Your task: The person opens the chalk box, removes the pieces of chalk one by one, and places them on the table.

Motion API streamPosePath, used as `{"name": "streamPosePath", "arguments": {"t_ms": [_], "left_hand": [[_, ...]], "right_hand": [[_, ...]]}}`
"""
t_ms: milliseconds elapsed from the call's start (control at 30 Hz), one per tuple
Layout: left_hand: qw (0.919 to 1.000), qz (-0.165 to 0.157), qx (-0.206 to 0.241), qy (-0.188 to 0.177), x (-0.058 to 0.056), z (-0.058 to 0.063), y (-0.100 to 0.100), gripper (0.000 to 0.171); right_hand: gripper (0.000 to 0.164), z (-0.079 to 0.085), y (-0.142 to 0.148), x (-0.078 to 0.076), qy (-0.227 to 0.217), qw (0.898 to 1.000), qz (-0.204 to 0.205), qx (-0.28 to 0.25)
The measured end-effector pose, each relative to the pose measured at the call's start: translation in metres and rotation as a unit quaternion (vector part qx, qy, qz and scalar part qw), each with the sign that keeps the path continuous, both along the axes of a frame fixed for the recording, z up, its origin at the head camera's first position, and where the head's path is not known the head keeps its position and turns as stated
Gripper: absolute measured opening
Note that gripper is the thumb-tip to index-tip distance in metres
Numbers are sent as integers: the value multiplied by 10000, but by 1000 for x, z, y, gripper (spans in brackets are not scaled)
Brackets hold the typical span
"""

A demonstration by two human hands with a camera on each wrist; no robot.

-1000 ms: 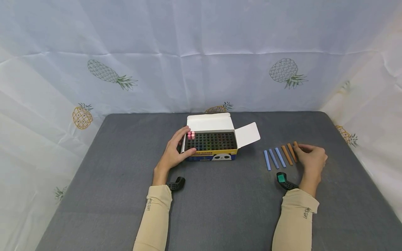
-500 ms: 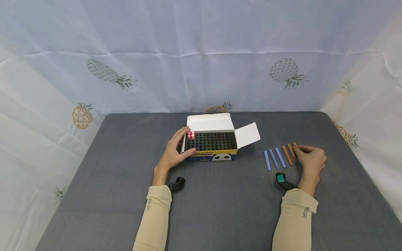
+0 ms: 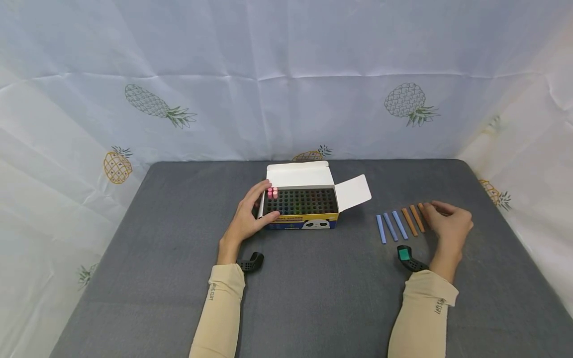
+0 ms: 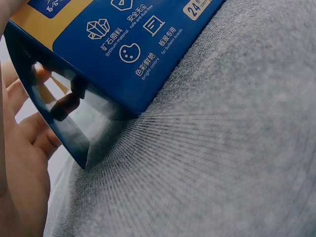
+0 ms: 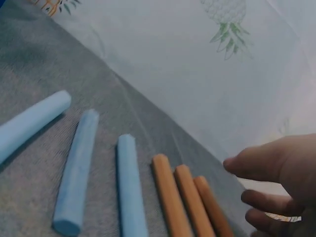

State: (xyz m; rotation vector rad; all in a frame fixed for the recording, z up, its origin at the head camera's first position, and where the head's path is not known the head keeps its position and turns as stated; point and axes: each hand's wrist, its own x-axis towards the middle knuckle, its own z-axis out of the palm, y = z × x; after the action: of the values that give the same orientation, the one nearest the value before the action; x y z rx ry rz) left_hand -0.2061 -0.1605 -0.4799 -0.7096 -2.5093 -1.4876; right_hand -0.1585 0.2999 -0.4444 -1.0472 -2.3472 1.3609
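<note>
My left hand [image 3: 246,214] grips the left end of an open chalk box [image 3: 320,224], thumb at the front edge and fingers at the back. In the left wrist view, fingers show through a gap beside the box's blue side [image 4: 123,64]. Several pink chalk sticks [image 3: 272,193] stand in the back left holes of its black insert. On the right, my right hand [image 3: 449,223] is beside a row of three blue chalk sticks [image 3: 390,226] and three orange ones [image 3: 416,219]. In the right wrist view its fingers are apart from the nearest orange chalk [image 5: 211,205], holding nothing.
The box's white lid [image 3: 300,175] is folded back and a white side flap [image 3: 352,193] sticks out to the right. A grey cloth [image 3: 322,293] covers the table. White curtains with printed pineapples [image 3: 286,89] hang behind and on both sides.
My right hand has moved slightly right and away from the last orange chalk, after being at its upper end. The left hand and box have not moved.
</note>
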Motion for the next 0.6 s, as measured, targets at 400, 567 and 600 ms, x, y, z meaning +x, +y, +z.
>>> {"name": "streamPosePath", "arguments": {"t_ms": [400, 567, 600], "left_hand": [[10000, 5, -6, -50, 0, 1, 1, 75], [10000, 2, -3, -44, 0, 0, 1, 75], [10000, 5, -7, -45, 0, 0, 1, 75]], "right_hand": [[47, 21, -8, 0, 695, 9971, 103, 303], [47, 30, -12, 0, 959, 9945, 278, 313], [46, 32, -13, 0, 981, 9943, 309, 286]]}}
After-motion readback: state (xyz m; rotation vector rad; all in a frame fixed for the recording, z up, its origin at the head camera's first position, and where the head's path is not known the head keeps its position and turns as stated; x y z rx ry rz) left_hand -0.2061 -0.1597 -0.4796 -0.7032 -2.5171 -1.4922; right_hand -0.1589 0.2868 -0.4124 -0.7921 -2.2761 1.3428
